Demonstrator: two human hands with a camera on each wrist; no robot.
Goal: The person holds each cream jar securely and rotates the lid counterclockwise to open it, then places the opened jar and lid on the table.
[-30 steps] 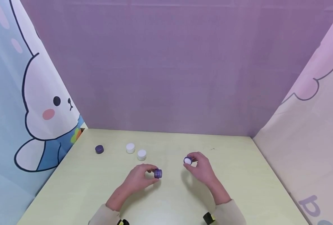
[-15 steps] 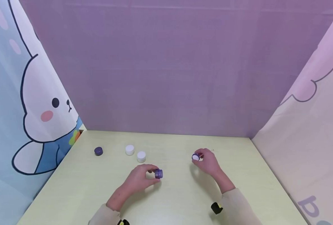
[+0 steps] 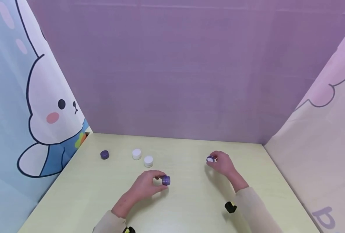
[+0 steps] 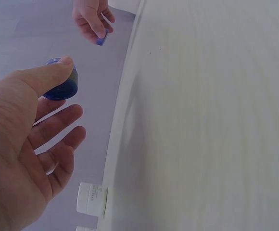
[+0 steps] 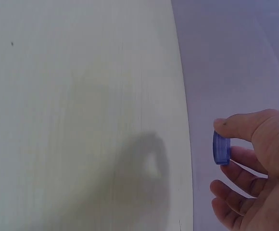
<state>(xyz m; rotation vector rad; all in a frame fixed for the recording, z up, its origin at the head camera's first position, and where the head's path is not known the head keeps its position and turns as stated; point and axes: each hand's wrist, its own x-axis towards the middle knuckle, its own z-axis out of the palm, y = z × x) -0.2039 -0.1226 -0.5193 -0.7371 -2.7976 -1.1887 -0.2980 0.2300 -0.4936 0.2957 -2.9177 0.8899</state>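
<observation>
My left hand (image 3: pixel 146 185) pinches a small purple-blue jar (image 3: pixel 166 180) between thumb and fingertips, held sideways over the table. In the left wrist view the thumb lies across the jar (image 4: pixel 62 86), and the other fingers are loosely curled beneath. My right hand (image 3: pixel 223 163) is farther out to the right. Its thumb and fingers pinch a purple jar lid (image 3: pixel 210 159) by the rim, white inner side facing me. Seen from the right wrist, the lid (image 5: pixel 221 147) is edge-on, above the table's surface. Jar and lid are well apart.
Two white jars (image 3: pixel 136 154) (image 3: pixel 148 161) stand left of centre near the back of the pale table (image 3: pixel 184 207). A dark purple lid or jar (image 3: pixel 104 154) lies farther left. A purple cloth (image 3: pixel 172 71) rises behind the table, with printed curtains at both sides.
My right hand has moved right and away from me with the lid, widening the gap to the jar. My left hand has stayed nearly in place, keeping its grip.
</observation>
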